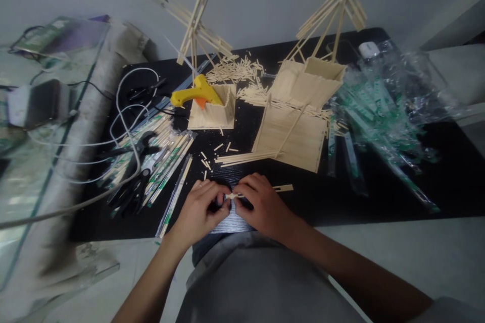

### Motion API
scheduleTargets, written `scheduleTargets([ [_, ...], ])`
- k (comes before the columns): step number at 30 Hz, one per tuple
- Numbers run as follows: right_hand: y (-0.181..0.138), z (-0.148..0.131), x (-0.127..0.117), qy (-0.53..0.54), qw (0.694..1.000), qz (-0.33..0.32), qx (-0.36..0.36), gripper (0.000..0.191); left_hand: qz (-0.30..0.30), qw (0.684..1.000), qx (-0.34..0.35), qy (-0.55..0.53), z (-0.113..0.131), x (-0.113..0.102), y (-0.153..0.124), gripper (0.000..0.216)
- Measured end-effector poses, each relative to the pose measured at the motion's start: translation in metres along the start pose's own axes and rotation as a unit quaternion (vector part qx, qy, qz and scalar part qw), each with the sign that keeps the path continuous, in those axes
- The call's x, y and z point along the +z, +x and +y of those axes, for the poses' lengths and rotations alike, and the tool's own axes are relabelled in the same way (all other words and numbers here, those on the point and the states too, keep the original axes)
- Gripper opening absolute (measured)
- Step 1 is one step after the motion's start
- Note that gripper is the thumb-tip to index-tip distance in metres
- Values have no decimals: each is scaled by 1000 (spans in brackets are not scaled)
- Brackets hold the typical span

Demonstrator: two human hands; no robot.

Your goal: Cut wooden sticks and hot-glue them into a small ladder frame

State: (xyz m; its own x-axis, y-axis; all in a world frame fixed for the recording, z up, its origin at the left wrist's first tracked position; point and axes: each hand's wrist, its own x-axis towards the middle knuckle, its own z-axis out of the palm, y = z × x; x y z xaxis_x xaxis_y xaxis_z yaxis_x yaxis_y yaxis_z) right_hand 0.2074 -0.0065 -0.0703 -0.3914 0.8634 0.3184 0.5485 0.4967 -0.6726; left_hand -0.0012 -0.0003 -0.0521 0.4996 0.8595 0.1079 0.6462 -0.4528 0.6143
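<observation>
Near the table's front edge my left hand [202,207] and my right hand [261,204] pinch a small piece made of wooden sticks [283,188] between thumbs and fingertips. Its right end sticks out past my right hand, showing a gap between parallel sticks. The middle of the piece is covered by my fingers. Just beyond my hands lie short cut stick bits [205,161] and a small bundle of longer sticks [246,158]. A yellow glue gun [199,92] rests in a small wooden stick box [227,103].
Wrapped chopsticks [170,164], black-handled scissors [132,189], pliers [142,146] and a white cable [119,96] crowd the left. A larger stick model [293,136] with crossed blades stands right of centre. Green-printed plastic wrappers [379,106] lie at the right. Cut sticks [237,69] are heaped behind.
</observation>
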Motion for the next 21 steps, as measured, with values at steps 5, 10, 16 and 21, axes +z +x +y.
scheduleTargets([
  [5,0,0,1,0,1000,8,-7,11,1,1000,-3,1,0,1,-2,5],
  [10,1,0,2,-2,1000,1,1,12,4,1000,-2,-1,-2,2,-2,5],
  [16,1,-1,1,-5,1000,6,-3,12,14,1000,1,-8,-2,2,0,6],
  [21,0,0,3,0,1000,7,2,12,15,1000,2,-10,-2,2,0,5],
])
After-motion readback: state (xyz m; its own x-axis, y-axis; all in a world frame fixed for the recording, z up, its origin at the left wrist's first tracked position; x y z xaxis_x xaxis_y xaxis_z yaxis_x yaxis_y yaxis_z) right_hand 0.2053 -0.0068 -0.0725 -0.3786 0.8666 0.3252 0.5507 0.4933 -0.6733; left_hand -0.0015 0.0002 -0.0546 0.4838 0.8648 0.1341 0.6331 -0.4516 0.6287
